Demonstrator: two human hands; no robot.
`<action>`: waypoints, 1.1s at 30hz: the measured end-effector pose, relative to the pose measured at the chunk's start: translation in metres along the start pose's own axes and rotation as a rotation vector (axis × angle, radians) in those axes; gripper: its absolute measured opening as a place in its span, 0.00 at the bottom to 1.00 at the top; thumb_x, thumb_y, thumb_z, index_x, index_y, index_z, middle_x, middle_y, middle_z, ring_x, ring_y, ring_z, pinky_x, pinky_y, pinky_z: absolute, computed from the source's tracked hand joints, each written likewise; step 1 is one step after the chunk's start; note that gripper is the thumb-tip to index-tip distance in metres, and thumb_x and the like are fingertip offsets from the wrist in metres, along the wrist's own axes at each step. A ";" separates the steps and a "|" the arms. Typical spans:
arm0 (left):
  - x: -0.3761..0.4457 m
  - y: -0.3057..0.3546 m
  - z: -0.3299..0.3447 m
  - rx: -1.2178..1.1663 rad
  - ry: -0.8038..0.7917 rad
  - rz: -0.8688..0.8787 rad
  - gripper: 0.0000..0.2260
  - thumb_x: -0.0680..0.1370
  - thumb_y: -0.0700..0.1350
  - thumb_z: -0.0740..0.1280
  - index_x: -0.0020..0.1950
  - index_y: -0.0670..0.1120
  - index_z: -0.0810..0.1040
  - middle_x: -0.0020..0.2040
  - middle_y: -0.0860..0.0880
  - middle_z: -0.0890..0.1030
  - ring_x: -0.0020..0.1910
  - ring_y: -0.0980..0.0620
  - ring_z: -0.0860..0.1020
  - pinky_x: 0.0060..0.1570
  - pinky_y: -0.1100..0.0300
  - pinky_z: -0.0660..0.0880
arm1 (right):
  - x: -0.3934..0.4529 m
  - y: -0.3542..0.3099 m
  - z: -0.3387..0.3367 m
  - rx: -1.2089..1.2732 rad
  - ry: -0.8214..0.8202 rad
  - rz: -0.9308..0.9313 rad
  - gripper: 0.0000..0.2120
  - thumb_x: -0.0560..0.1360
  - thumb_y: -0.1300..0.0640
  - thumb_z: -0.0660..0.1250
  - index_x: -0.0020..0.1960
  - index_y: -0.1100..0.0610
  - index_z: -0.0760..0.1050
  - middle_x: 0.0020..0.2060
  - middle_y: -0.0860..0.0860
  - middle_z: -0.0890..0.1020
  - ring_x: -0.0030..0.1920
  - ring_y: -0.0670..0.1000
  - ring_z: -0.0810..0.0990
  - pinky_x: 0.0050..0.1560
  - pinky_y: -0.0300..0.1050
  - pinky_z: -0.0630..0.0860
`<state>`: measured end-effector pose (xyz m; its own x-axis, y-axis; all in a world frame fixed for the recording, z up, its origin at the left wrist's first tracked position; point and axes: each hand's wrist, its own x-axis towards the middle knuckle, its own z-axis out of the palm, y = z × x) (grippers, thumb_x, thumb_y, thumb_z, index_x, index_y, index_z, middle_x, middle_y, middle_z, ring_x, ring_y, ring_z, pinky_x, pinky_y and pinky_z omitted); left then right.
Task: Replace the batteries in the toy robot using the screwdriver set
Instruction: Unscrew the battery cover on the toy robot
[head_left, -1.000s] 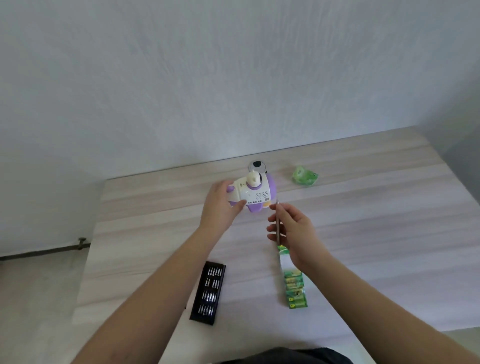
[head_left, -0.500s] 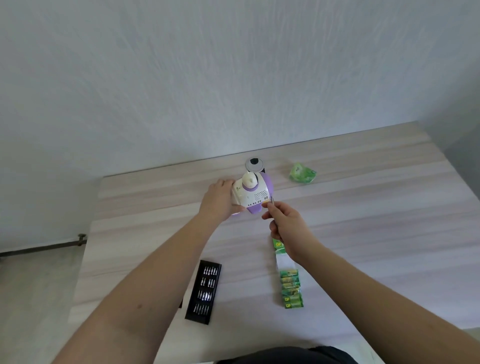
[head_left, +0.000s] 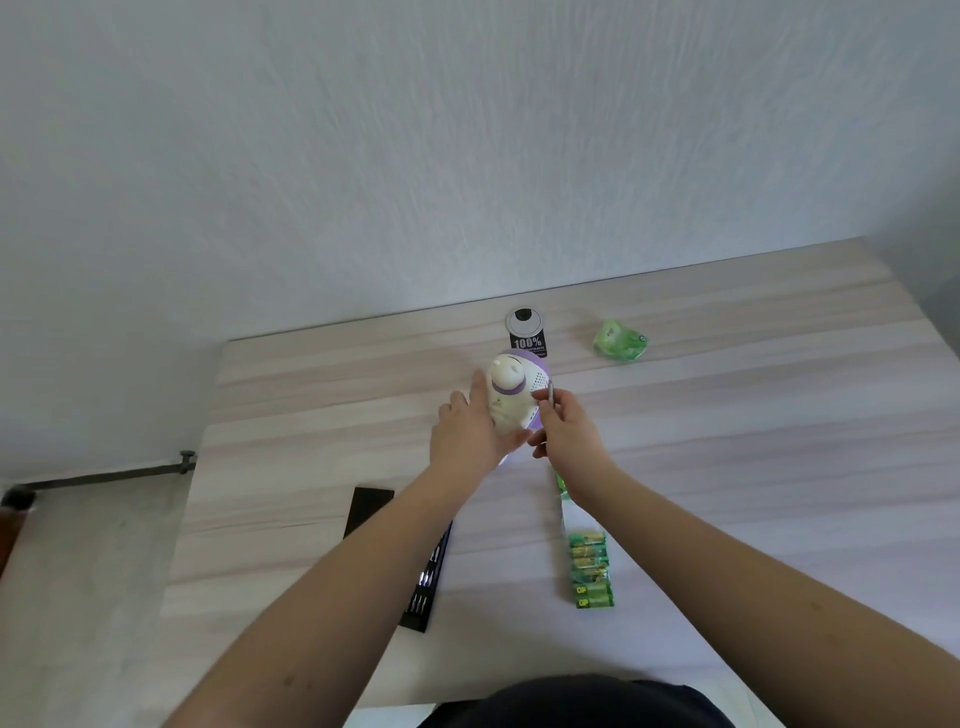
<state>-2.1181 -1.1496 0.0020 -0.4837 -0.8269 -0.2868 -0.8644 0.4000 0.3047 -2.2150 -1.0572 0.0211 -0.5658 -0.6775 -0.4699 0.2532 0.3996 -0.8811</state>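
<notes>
Pale grey-white textured plaster wall (head_left: 467, 145) fills the upper half of the view, lit evenly by soft daylight; no lamp or window visible. A second wall face (head_left: 930, 249) meets it at the right edge, slightly darker. Light wood-grain laminate table (head_left: 753, 415) with pale beige and grey streaks is pushed against the wall, back edge touching it. Left of the table, light grey smooth floor (head_left: 88, 597). Dark thin metal pipe (head_left: 104, 474) runs along the wall base at floor level, with a small fitting at its right end near the table's corner. A reddish-brown object (head_left: 8, 525) shows at the far left edge, too cropped to identify.
</notes>
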 end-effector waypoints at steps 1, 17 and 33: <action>-0.003 0.000 -0.001 -0.008 0.005 -0.003 0.51 0.67 0.68 0.71 0.79 0.51 0.47 0.59 0.42 0.72 0.58 0.40 0.71 0.53 0.49 0.72 | 0.001 0.001 0.000 -0.011 -0.009 -0.004 0.09 0.83 0.56 0.53 0.58 0.54 0.71 0.34 0.52 0.77 0.31 0.48 0.76 0.39 0.46 0.78; -0.050 -0.041 -0.003 -0.523 -0.158 0.082 0.47 0.69 0.50 0.77 0.77 0.57 0.48 0.44 0.58 0.77 0.37 0.66 0.77 0.35 0.74 0.70 | -0.002 0.005 0.005 -0.085 -0.175 -0.021 0.10 0.82 0.57 0.54 0.57 0.54 0.74 0.38 0.51 0.77 0.32 0.48 0.75 0.35 0.43 0.75; 0.028 -0.038 -0.061 -0.366 -0.429 0.403 0.35 0.64 0.38 0.79 0.68 0.53 0.70 0.65 0.54 0.67 0.59 0.47 0.76 0.44 0.46 0.82 | -0.022 0.015 0.012 -0.073 -0.062 0.021 0.11 0.83 0.57 0.55 0.60 0.56 0.74 0.35 0.54 0.79 0.34 0.51 0.78 0.40 0.45 0.80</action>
<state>-2.0906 -1.2123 0.0372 -0.8342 -0.3817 -0.3979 -0.5403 0.4221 0.7279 -2.1897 -1.0436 0.0178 -0.5106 -0.7049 -0.4924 0.2052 0.4562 -0.8659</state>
